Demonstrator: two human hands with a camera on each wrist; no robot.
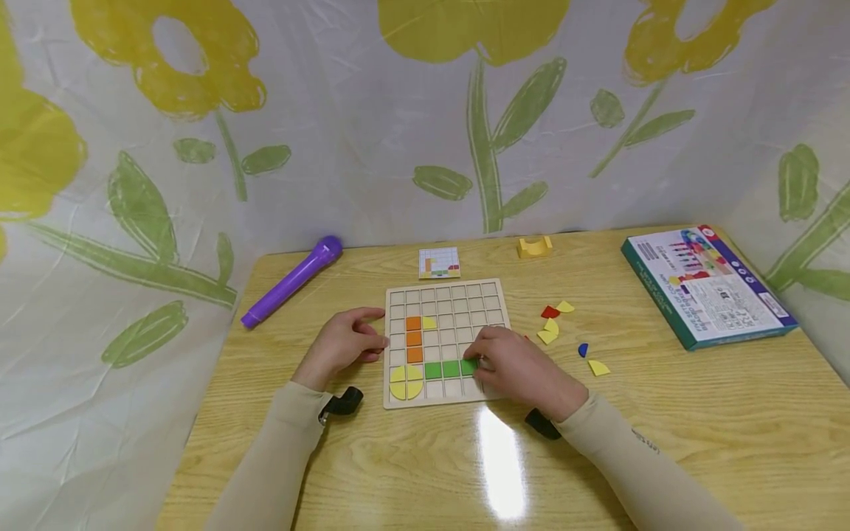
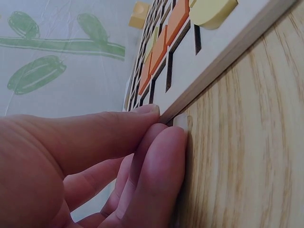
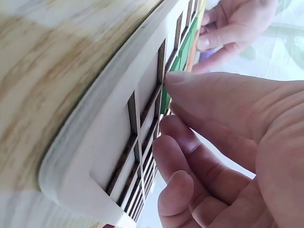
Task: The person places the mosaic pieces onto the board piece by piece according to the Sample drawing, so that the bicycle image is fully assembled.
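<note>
Your left hand [image 1: 345, 339] is at the left edge of the wooden board [image 1: 448, 335], thumb on the rim and fingertips against its side, in a narrow pinch. Your right hand [image 1: 521, 369] is over the board's lower right, thumb and forefinger close together, pinching the rightmost green square [image 1: 468, 367], which lines up with two more green squares [image 1: 433, 370] in the same row. The board lies flat on the table [image 1: 332, 464]. Its left part bears three orange squares [image 1: 415, 338] in a column, a single yellow quarter [image 1: 429, 322] beside the topmost, and four yellow quarters [image 1: 415, 373] forming a circle at lower left. A pattern card [image 1: 439, 262] lies just beyond the board. Loose yellow, red and blue pieces [image 1: 599, 367] lie to its right, near a box [image 1: 710, 287].
</note>
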